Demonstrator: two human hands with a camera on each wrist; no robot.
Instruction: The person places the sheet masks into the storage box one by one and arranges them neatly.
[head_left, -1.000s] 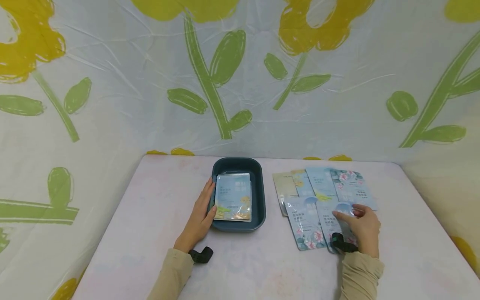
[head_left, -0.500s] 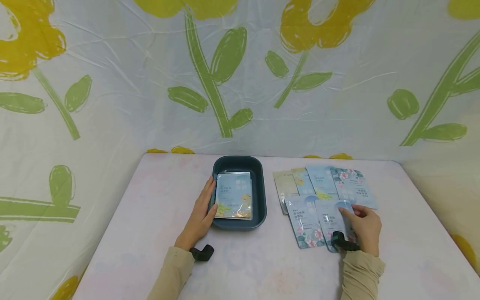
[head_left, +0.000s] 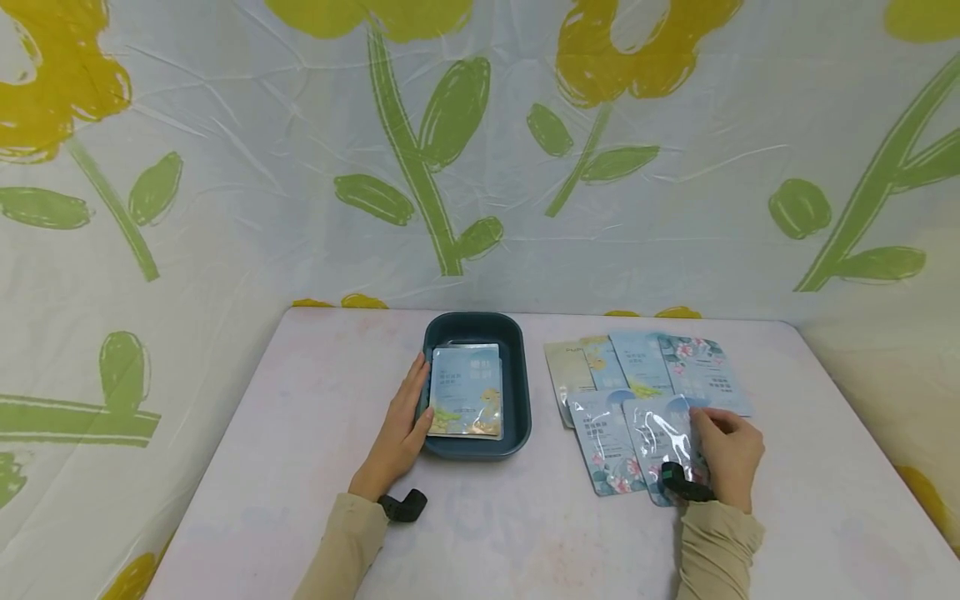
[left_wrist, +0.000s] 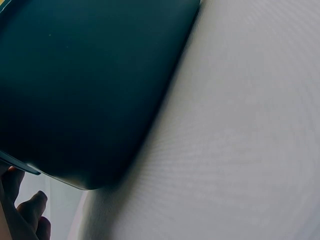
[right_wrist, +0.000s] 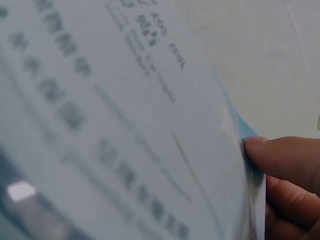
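Observation:
My left hand (head_left: 397,429) lies along the left side of a dark blue tray (head_left: 474,452), its fingers straight against the wall. In the left wrist view the tray's outer wall (left_wrist: 95,90) fills the upper left, with fingertips (left_wrist: 34,206) at its edge. Inside the tray lies a small stack of light blue sheet mask packets (head_left: 467,392). On the right, my right hand (head_left: 731,450) pinches the right edge of a floral sheet mask packet (head_left: 662,425) between thumb and fingers. In the right wrist view that packet (right_wrist: 125,100) bows up from the table at the pinched edge.
Left of the held one lies another floral packet (head_left: 607,442). Behind them, a row overlaps: a beige packet (head_left: 567,371), a yellow-and-blue one (head_left: 603,358), a light blue one (head_left: 641,358) and a floral one (head_left: 705,371). A flower-printed curtain (head_left: 300,167) stands behind the table.
My right thumb has slid right across the packet to its edge, and the fingers have closed on it. The packet's surface has bent and catches more glare. My left hand stays put.

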